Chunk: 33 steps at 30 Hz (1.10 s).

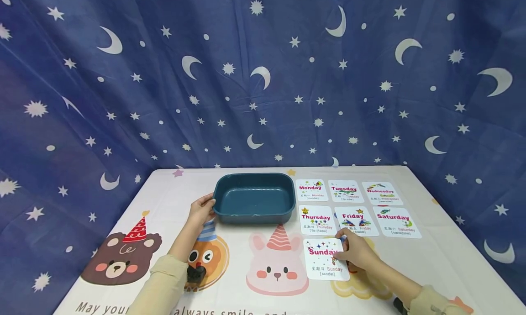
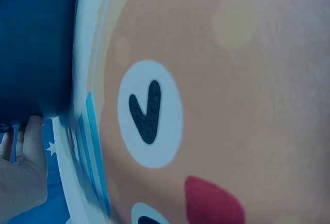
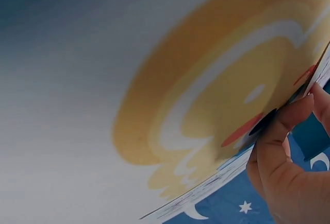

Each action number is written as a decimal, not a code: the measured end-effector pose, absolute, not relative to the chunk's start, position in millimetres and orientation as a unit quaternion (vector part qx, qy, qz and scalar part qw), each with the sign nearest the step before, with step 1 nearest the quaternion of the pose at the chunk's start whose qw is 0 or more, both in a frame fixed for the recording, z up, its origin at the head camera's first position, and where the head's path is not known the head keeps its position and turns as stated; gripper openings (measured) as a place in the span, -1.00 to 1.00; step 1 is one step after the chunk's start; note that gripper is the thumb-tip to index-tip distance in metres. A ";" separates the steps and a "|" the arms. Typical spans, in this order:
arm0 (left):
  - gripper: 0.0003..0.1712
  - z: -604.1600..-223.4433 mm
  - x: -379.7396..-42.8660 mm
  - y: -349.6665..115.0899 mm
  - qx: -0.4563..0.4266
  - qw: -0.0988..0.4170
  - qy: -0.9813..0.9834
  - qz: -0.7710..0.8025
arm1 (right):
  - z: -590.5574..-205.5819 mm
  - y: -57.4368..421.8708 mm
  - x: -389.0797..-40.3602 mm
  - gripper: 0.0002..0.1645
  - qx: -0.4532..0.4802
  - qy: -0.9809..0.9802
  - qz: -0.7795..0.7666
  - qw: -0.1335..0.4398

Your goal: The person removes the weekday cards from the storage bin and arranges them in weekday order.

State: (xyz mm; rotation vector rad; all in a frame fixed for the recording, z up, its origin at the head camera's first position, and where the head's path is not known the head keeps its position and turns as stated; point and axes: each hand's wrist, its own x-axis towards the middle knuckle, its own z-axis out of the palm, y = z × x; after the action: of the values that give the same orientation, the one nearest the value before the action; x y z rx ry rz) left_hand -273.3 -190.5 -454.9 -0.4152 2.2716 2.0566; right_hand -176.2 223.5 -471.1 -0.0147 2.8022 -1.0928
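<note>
A dark teal plastic basin [image 1: 254,218] stands at the back middle of the table. My left hand [image 1: 201,211] grips its left end, fingers at the rim; in the left wrist view the fingers [image 2: 33,139] meet the basin's wall [image 2: 36,44]. My right hand [image 1: 358,250] pinches the right edge of the white Sunday card [image 1: 324,271] between thumb and fingers. From the right wrist, that card [image 3: 320,62] shows nearly edge-on beside the hand [image 3: 291,177]. Just above it lie the Thursday card [image 1: 316,220] and the Friday card [image 1: 356,221].
Also laid out in rows are the Monday card [image 1: 312,190], Tuesday card [image 1: 346,191], Wednesday card [image 1: 382,193] and Saturday card [image 1: 397,222]. A white tablecloth [image 1: 444,260] with cartoon animals covers the table. Behind hangs a blue star-and-moon curtain [image 1: 263,118].
</note>
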 end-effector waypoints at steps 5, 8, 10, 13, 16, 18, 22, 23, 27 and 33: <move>-0.50 -457.2 -274.0 -190.9 -0.135 0.027 0.735 0.664 | -474.2 224.7 -178.3 -0.47 -0.028 0.934 -0.351 0.061; -0.51 -457.1 -274.5 -191.7 -0.137 0.028 0.739 0.659 | -476.0 226.1 -180.1 -0.47 -0.039 0.928 -0.364 0.067; -0.50 -457.0 -275.4 -190.9 -0.134 0.030 0.740 0.658 | -476.4 228.1 -180.0 -0.47 -0.041 0.923 -0.375 0.076; -0.50 -457.1 -275.3 -189.5 -0.131 0.030 0.739 0.660 | -475.7 230.7 -179.3 -0.49 -0.033 0.914 -0.392 0.100; -0.51 -457.9 -276.6 -187.9 -0.128 0.033 0.739 0.661 | -472.9 235.2 -178.8 -0.48 -0.031 0.903 -0.408 0.128; -0.51 -457.6 -278.4 -186.4 -0.125 0.033 0.740 0.660 | -470.4 238.9 -178.5 -0.47 -0.041 0.895 -0.421 0.138; -0.50 -455.4 -282.3 -183.8 -0.121 0.035 0.739 0.662 | -467.2 245.1 -179.5 -0.47 -0.056 0.881 -0.447 0.148; -0.50 -454.4 -282.5 -183.5 -0.121 0.035 0.738 0.662 | -466.9 245.7 -179.8 -0.47 -0.055 0.877 -0.452 0.150; -0.51 -450.9 -282.3 -185.7 -0.119 0.032 0.738 0.663 | -464.2 246.9 -186.0 -0.48 -0.033 0.855 -0.487 0.177; -0.50 -446.2 -276.4 -190.6 -0.115 0.001 0.748 0.653 | -455.2 247.6 -196.2 -0.51 -0.044 0.825 -0.521 0.215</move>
State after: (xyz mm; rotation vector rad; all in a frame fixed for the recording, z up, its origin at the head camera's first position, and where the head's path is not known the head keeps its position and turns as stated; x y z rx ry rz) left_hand -276.4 -190.6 -446.2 -0.3617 2.3497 2.0511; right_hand -196.2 247.6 -455.2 -0.1214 2.2889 -1.4441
